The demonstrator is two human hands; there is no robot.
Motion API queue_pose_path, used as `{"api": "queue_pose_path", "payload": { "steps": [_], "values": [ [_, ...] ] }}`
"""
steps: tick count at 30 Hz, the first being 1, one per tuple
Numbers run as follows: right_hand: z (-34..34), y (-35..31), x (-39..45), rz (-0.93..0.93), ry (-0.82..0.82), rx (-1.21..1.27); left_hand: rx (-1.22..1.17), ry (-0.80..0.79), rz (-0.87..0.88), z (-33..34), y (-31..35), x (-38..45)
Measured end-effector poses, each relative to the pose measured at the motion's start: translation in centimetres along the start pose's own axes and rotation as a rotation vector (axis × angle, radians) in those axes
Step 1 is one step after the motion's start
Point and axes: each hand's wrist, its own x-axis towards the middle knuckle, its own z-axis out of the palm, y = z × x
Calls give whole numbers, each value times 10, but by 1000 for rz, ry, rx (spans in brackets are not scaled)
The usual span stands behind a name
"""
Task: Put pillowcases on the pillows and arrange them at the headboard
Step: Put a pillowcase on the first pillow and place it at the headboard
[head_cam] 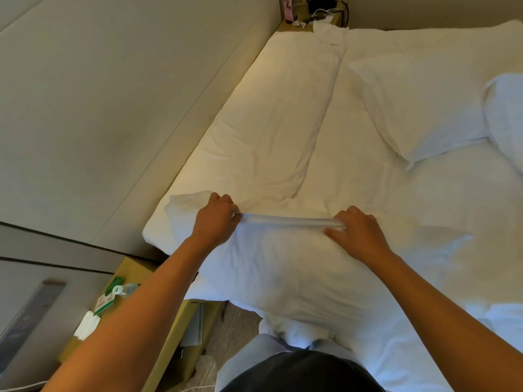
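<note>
Pillow (pixel 283 267) lies on the bed (pixel 396 207) near its corner by the headboard (pixel 113 94), left hand (pixel 216 219) & right hand (pixel 358 236) each pinching the pillowcase hem (pixel 285 220) taut btwn them; soft, light, floppy, so prob. best gripped at hem corners.

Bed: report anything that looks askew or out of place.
One pillow lies diagonally mid-bed, well off the headboard, and the sheet is wrinkled. Both hands, left hand and right hand, grip the pillowcase hem. Nothing looks spilled or damaged.
</note>
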Motion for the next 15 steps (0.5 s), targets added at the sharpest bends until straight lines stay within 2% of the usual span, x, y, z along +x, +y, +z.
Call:
{"api": "queue_pose_path", "payload": {
  "steps": [3,9,15],
  "values": [
    [4,-1,-4,-11,12,-18,-59,-41,5,7,-2,-4],
    [7,-13,-22,25,138,152,-192,-177,5,17,-13,-14],
    [9,-32,-38,113,208,195,-164,-112,22,18,-27,-21]
  ]
}}
